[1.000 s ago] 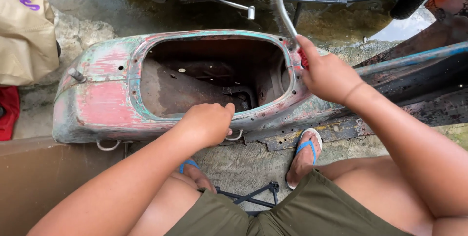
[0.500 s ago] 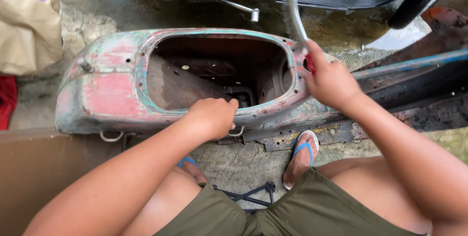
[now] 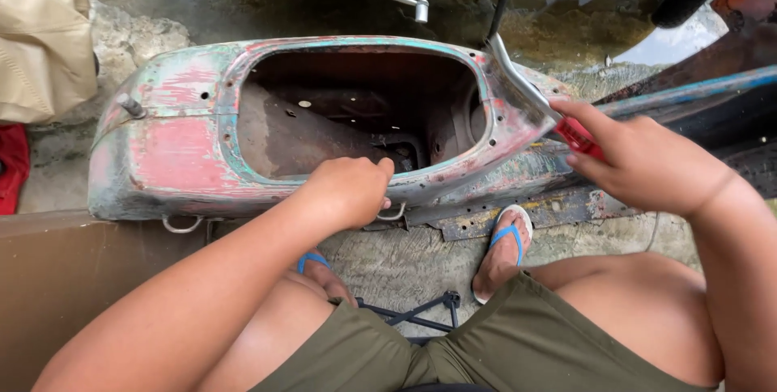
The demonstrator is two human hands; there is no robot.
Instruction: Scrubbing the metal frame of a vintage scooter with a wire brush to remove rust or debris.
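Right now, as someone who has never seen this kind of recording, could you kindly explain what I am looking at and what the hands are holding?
There is one view, from a camera worn on a person's head, looking down past their knees and green shorts. No robot is involved, only two bare hands. In front of them, on rough concrete ground, lies an old scooter body shell, its paint worn to patches of red, pink and teal, with a large open hollow in the top. The left hand rests closed on the shell's near rim. The right hand grips the red handle of a scraper, whose metal blade lies against the shell's right end. The feet wear blue-strapped flip-flops.
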